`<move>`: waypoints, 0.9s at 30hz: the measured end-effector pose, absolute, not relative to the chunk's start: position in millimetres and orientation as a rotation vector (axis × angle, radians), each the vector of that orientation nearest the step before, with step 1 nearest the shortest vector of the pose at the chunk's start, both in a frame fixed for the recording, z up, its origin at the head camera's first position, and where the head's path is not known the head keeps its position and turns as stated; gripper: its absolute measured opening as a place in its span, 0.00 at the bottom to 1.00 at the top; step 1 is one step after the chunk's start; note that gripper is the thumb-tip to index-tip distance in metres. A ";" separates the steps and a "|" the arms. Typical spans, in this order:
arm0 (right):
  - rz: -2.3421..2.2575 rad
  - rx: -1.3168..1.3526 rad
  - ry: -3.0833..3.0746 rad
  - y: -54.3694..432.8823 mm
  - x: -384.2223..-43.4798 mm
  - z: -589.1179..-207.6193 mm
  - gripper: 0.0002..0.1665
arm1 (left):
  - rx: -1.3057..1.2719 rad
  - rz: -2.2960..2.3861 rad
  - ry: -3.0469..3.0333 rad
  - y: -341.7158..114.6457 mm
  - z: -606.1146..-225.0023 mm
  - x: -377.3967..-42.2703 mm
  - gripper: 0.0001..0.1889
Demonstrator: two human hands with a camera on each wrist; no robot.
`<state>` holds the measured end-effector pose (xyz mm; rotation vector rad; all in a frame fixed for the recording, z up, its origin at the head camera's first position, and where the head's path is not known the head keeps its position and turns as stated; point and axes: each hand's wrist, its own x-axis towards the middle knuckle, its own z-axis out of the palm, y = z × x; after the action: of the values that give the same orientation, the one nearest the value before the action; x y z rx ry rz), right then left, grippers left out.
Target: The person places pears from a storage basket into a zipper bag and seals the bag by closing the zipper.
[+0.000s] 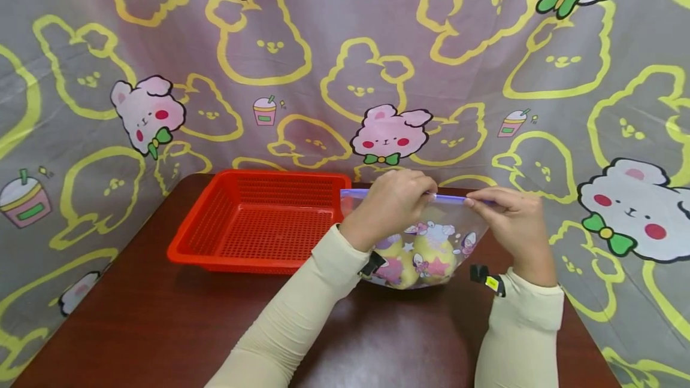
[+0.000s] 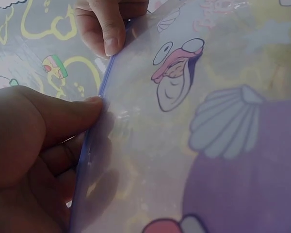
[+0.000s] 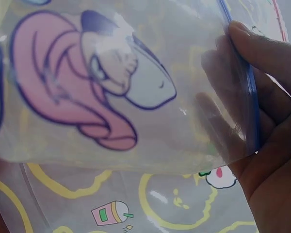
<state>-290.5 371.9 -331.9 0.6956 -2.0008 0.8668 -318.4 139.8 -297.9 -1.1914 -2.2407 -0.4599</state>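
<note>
A clear zip bag [image 1: 458, 217] with a blue-purple zip strip [image 1: 450, 198] hangs upright just over the table's far half. Shell and cartoon prints cover its film, and round yellow things [image 1: 431, 253] with pink and purple patches fill the lower part. My left hand [image 1: 396, 202] pinches the strip near its middle, thumb [image 2: 75, 114] on the near face and fingers behind. Toward the strip's right end, my right hand [image 1: 509, 220] pinches it between thumb [image 3: 264, 53] and fingers, which show through the film in the right wrist view.
A red plastic basket [image 1: 275, 229] with a mesh bottom stands left of the bag, its right side partly behind the bag and left wrist. The dark brown table [image 1: 129, 310] ends against a grey patterned cloth [image 1: 302, 35] at the back and sides.
</note>
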 end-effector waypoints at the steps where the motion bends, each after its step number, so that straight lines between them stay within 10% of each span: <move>1: 0.865 0.693 -2.000 372.2 -290.4 -332.2 0.14 | -1.191 -0.461 -2.240 139.5 -297.8 -318.4 0.06; 27: 0.852 0.616 -2.032 367.2 -285.3 -333.9 0.12 | -1.173 -0.527 -2.253 130.3 -300.6 -315.0 0.05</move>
<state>-285.3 367.2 -333.9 0.6164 -2.0318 0.8517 -315.0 130.3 -300.6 -1.1727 -2.2529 -0.5271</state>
